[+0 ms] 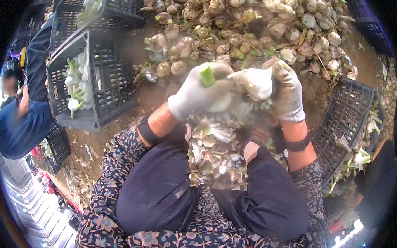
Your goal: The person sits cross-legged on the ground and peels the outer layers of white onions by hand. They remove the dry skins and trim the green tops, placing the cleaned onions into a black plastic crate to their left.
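Note:
My left hand (199, 88), in a white knit glove, is closed around a peeled garlic bulb (220, 103). Its cut green stem (207, 75) sticks up past my thumb, and the bulb shows blurred below the palm. In the gloved fingers of my right hand (288, 91) is a second white garlic bulb (257, 84). The left fingertips reach to this bulb's left end; whether they touch it cannot be told. Beneath both hands, between my feet, lies a heap of loose garlic skins (217, 151). Just beyond the hands spreads a pile of unpeeled, soil-marked garlic (221, 36).
At left stand black plastic crates (97, 120) holding white garlic with green stems (77, 83). Another black crate (343, 119) leans at right, with stemmed garlic (361, 159) beside it. A person (21, 127) sits at far left; another person's dark clothing (380, 189) shows at right.

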`<state>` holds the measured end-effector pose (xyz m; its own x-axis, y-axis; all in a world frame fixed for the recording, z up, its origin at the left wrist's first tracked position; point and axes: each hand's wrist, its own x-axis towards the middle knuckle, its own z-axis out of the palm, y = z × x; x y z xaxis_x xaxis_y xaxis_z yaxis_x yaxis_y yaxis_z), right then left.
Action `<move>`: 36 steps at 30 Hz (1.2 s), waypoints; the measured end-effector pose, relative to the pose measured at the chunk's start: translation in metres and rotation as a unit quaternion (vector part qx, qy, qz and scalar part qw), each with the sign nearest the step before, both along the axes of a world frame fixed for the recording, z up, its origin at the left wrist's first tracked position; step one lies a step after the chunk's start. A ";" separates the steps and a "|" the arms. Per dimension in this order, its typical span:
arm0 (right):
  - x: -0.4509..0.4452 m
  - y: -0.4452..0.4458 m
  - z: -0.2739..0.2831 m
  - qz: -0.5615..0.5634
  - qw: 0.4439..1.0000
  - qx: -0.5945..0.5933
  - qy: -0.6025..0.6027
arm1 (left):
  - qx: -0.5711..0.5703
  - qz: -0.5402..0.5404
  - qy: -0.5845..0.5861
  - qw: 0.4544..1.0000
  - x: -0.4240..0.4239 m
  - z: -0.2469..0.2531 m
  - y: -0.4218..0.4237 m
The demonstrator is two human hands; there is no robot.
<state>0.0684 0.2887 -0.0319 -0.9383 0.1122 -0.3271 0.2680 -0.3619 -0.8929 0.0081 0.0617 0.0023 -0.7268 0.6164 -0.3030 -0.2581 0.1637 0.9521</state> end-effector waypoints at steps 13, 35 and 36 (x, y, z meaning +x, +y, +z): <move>0.002 -0.035 0.009 -0.055 0.992 -0.114 0.015 | -0.068 -0.089 -0.176 0.978 0.021 0.000 0.014; -0.020 -0.022 -0.011 -0.138 0.923 0.329 0.143 | 0.035 0.100 -0.071 0.992 0.017 0.008 0.013; -0.019 -0.023 0.003 -0.118 0.939 0.294 0.131 | 0.060 0.105 -0.077 0.990 0.014 0.003 0.009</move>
